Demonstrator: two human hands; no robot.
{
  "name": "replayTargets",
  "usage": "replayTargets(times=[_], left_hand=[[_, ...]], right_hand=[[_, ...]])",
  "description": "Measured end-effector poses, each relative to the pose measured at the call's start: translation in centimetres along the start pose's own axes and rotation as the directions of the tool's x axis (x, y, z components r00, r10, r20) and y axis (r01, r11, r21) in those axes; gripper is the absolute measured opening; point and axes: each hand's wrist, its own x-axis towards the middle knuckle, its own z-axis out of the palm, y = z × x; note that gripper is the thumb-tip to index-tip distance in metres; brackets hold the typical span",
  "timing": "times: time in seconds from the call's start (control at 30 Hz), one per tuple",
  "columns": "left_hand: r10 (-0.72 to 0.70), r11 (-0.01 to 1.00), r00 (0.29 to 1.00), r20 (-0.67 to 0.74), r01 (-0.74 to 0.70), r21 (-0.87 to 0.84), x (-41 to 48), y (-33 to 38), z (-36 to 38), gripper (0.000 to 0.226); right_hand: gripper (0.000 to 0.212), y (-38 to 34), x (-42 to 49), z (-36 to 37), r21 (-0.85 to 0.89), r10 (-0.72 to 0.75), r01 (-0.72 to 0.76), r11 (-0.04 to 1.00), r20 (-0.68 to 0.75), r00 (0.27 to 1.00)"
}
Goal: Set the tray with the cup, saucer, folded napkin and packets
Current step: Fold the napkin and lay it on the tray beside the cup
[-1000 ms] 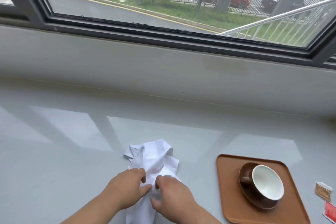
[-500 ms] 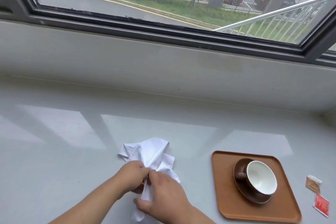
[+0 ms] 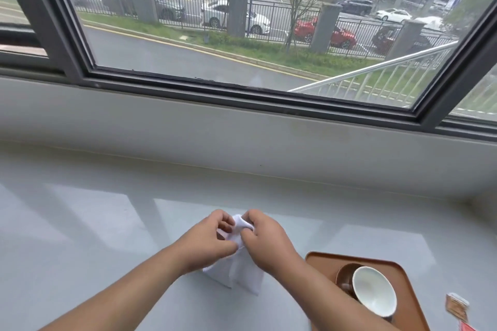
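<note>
A white cloth napkin hangs above the grey counter, held up by both hands at its top edge. My left hand pinches it from the left and my right hand from the right, the two almost touching. At the lower right a brown tray carries a brown saucer with a cup, white inside, on it. My right forearm crosses the tray's near left part. A brown packet and a red packet lie on the counter right of the tray.
The grey counter runs to a low white sill wall under a dark-framed window. Outside are a road, a fence and parked cars.
Both hands have lifted the napkin off the counter and bunched it between them, so it now hangs. The camera has tilted up, pushing the tray and packets toward the lower right corner.
</note>
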Motion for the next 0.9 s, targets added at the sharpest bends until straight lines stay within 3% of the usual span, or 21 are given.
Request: replayTargets(times=[0.1, 0.2, 0.57, 0.67, 0.73, 0.8, 0.9], left_hand=[[0.162, 0.915, 0.985, -0.055, -0.129, 0.381, -0.6, 1.9, -0.4, 0.059], [0.285, 0.821, 0.953, -0.103, -0.188, 0.538, -1.0, 4.3, -1.2, 0.045], [0.425, 0.753, 0.894, -0.141, -0.263, 0.602, -1.7, 7.7, -3.7, 0.014], [0.418, 0.745, 0.896, -0.15, -0.244, 0.62, -2.2, 7.3, -4.7, 0.01], [0.421, 0.752, 0.893, -0.163, -0.243, 0.613, -2.2, 7.4, -5.0, 0.014], [0.41, 0.776, 0.892, -0.187, -0.234, 0.586, -2.1, 7.6, -5.4, 0.018], [0.395, 0.803, 0.893, -0.216, -0.221, 0.553, -2.0, 7.7, -5.9, 0.009]], right_hand=[[0.011, -2.1, 0.5, -2.9, 0.145, -0.005, 0.007, 0.989, -0.011, 1.0], [0.018, -3.9, 0.7, -5.2, 0.216, -0.049, 0.051, 0.975, -0.016, 0.999], [0.033, -5.5, 1.5, -8.9, 0.018, -0.123, 0.123, 0.992, -0.012, 0.992], [0.049, -6.1, 1.3, -8.8, 0.019, -0.122, 0.122, 0.992, 0.014, 0.992], [0.063, -6.2, 1.0, -9.0, -0.107, -0.12, 0.125, 0.986, 0.052, 0.991], [0.064, -6.0, 0.9, -9.1, -0.39, -0.156, 0.182, 0.903, 0.097, 0.983], [0.036, -5.4, 1.0, -9.0, -0.509, -0.226, 0.248, 0.824, 0.106, 0.968]])
